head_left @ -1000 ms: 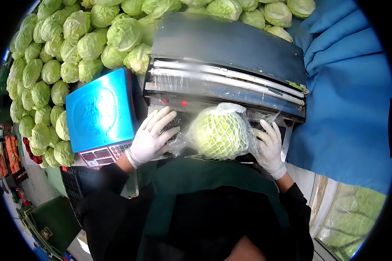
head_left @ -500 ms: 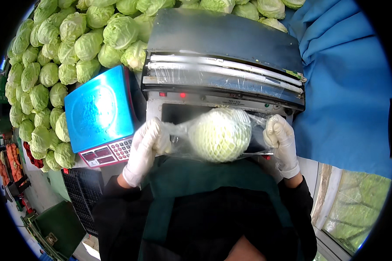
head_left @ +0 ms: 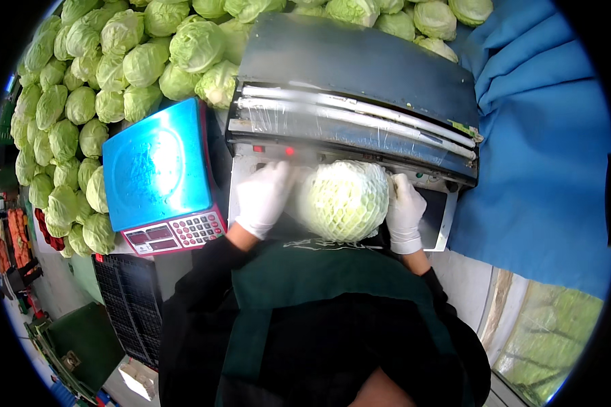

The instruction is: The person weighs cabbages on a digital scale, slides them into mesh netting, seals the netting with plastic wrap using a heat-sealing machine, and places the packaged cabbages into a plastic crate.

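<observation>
Between my hands is a round pale-green cabbage (head_left: 346, 200) in a white foam net, with clear plastic film gathered round it. It is held over the front plate of a film wrapping machine (head_left: 360, 54). My left hand (head_left: 266, 197), in a white glove and slightly smeared by motion, is closed on the film at the cabbage's left side. At its right side, my gloved right hand (head_left: 406, 209) is closed with fingers curled on the film's other end, close against the cabbage. The film's underside is hidden.
Left of the machine stands a scale with a blue pan (head_left: 157, 166) and red-rimmed keypad. Many cabbages (head_left: 81, 105) are heaped at the left and behind. Blue cloth (head_left: 536, 156) drapes the right. A black crate (head_left: 127, 305) and green bin (head_left: 81, 346) are at lower left.
Both hands have moved inward from the stretched film ends to the cabbage's sides, the left also farther forward. The wrapped cabbage stays in nearly the same place.
</observation>
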Motion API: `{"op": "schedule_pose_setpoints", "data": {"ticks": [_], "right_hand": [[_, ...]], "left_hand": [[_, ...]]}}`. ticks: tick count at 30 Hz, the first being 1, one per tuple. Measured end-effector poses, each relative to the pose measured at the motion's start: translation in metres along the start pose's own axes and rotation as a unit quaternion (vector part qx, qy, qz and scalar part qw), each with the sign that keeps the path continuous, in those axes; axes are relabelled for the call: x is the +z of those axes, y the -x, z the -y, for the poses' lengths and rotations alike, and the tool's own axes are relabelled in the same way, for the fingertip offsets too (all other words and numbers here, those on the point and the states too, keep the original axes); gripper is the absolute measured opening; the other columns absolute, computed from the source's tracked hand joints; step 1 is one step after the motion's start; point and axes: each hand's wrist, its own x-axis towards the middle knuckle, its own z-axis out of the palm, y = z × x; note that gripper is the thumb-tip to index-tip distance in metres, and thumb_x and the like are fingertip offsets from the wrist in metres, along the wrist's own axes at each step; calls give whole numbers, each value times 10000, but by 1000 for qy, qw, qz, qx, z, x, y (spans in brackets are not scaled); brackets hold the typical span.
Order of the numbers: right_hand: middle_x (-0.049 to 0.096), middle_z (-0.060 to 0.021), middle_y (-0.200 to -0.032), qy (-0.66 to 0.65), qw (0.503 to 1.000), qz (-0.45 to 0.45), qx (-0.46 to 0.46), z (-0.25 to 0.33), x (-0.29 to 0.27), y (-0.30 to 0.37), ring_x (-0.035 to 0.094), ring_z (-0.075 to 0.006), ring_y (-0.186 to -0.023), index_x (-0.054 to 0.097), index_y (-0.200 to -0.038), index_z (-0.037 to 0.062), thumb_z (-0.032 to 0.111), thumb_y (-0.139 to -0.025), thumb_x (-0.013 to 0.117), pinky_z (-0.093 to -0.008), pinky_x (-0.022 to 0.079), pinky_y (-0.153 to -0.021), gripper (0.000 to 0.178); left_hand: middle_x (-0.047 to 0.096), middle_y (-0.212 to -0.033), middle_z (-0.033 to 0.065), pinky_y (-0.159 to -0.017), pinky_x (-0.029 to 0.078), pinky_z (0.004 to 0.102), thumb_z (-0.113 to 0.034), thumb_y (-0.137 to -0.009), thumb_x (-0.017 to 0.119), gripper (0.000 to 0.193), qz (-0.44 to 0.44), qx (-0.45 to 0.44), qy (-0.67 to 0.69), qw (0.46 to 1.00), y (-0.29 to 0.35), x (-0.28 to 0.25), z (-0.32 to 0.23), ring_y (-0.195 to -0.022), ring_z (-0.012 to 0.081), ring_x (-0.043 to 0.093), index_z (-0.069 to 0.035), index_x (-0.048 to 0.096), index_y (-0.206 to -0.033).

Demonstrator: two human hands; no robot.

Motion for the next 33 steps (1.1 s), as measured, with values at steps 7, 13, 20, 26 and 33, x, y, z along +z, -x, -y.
{"op": "schedule_pose_setpoints", "data": {"ticks": [7,13,20,26,33], "right_hand": [[608,-53,-796,-427,892,16,148,-6,10,4,609,-170,-722,599,-914,59,83,-832,602,-287,482,-647,86],[587,28,-784,-548,826,95,97,47,-70,-28,529,-62,-729,608,-852,17,34,-859,657,-235,458,-690,52],[567,6,-734,-527,819,199,107,71,-98,-39,497,-57,-707,605,-820,15,107,-862,679,-231,423,-645,125],[561,17,-703,-491,856,155,50,65,-105,-47,483,-56,-647,598,-772,10,119,-887,676,-219,402,-589,177],[556,26,-704,-546,808,198,100,48,-79,-53,482,-52,-657,596,-799,22,127,-920,635,-207,406,-600,164]], "left_hand": [[574,-729,41,-614,475,309,-154,-912,563,111,-17,-60,459,886,-14,21,-55,-654,181,579,-57,558,-859],[571,-863,44,-797,494,264,-119,-961,507,115,294,-166,746,574,-39,-7,-77,-811,119,564,-17,544,-923],[614,-1159,125,-967,432,317,-416,-991,472,475,469,-115,676,557,-76,-87,-36,-1089,171,558,-10,587,-1208],[512,-1228,130,-1019,377,330,-314,-717,818,780,483,60,576,657,-66,-108,-55,-1183,182,466,7,421,-1306],[508,-1239,115,-1029,369,326,-267,-683,832,826,482,27,628,610,-53,-103,-56,-1190,188,476,-12,400,-1340]]}}
